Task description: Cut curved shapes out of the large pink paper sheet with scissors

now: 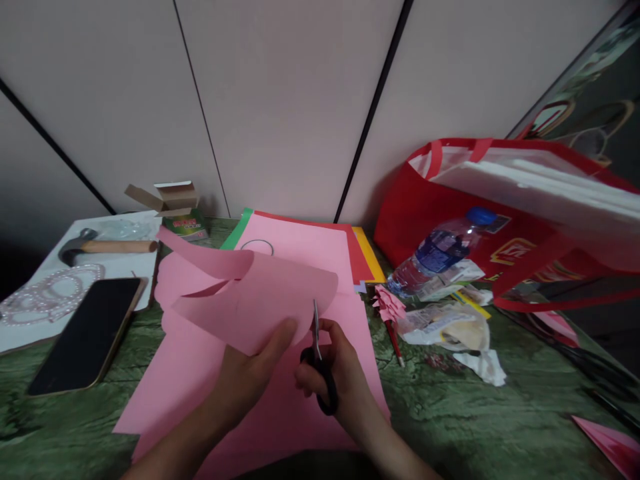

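Note:
My left hand [257,373] grips a curled sheet of pink paper [273,293], its thumb pressed on the lower edge. A cut slit opens at the sheet's left side, and a strip curls up to the left. My right hand [335,367] is closed on black-handled scissors [319,360], with fingers in the loops. The blades point up beside the sheet's right part; whether they touch the paper I cannot tell. Beneath both hands lie larger pink sheets [320,420], with green, red and yellow paper [369,253] showing behind.
To the left are a phone [87,333], a hammer [117,247], a bead string [55,293] and an opened small box [185,217]. At right, a water bottle [440,253] leans by a red bag [415,200], near a pink paper flower [389,304] and plastic wrappers [450,323].

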The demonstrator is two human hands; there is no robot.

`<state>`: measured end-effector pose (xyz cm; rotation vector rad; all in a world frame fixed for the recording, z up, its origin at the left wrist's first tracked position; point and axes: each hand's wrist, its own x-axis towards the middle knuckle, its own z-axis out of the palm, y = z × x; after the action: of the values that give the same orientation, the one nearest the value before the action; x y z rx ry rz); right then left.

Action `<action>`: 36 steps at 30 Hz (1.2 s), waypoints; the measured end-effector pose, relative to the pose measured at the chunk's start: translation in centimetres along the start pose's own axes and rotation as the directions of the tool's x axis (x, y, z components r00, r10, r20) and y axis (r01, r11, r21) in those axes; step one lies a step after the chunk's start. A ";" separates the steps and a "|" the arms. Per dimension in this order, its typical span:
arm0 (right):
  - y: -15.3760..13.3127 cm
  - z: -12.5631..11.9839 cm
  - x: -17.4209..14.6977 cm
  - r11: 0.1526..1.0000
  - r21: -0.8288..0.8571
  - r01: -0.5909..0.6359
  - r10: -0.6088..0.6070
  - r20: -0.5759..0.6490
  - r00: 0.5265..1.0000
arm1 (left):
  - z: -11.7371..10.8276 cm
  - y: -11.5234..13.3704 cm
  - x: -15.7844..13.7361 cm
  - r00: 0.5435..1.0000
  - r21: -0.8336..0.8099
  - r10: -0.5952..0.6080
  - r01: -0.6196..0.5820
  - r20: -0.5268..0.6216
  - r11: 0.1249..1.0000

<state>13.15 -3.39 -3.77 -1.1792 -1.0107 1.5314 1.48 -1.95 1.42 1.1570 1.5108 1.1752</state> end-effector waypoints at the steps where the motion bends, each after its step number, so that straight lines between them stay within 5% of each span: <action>1: -0.1 0.0 0.0 1.000 0.010 0.006 -0.006 0.009 1.000 | 0.0 -0.1 0.1 1.000 -0.008 -0.017 0.017 0.019 1.000; 7: -0.7 0.0 -0.1 0.994 0.071 0.083 -0.088 0.078 0.993 | -0.4 0.0 0.5 0.987 -0.056 0.035 -0.026 0.157 0.998; 13: -0.8 0.5 -0.5 0.995 0.020 0.097 -0.096 -0.054 0.994 | -0.7 0.5 0.6 0.961 -0.013 0.038 -0.036 0.274 0.999; 25: -0.6 0.3 -0.2 0.996 0.066 0.059 -0.063 0.059 0.996 | -0.8 -0.6 1.4 0.974 -0.036 0.071 -0.065 0.217 0.997; 36: -1.1 0.4 -0.3 0.997 0.011 0.074 -0.074 0.038 0.997 | -0.7 -0.5 1.2 0.972 -0.014 0.067 -0.066 0.224 0.998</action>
<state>13.00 -3.42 -2.54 -1.0979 -1.0600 1.5039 0.52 -0.94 0.96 1.2984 1.3045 1.0534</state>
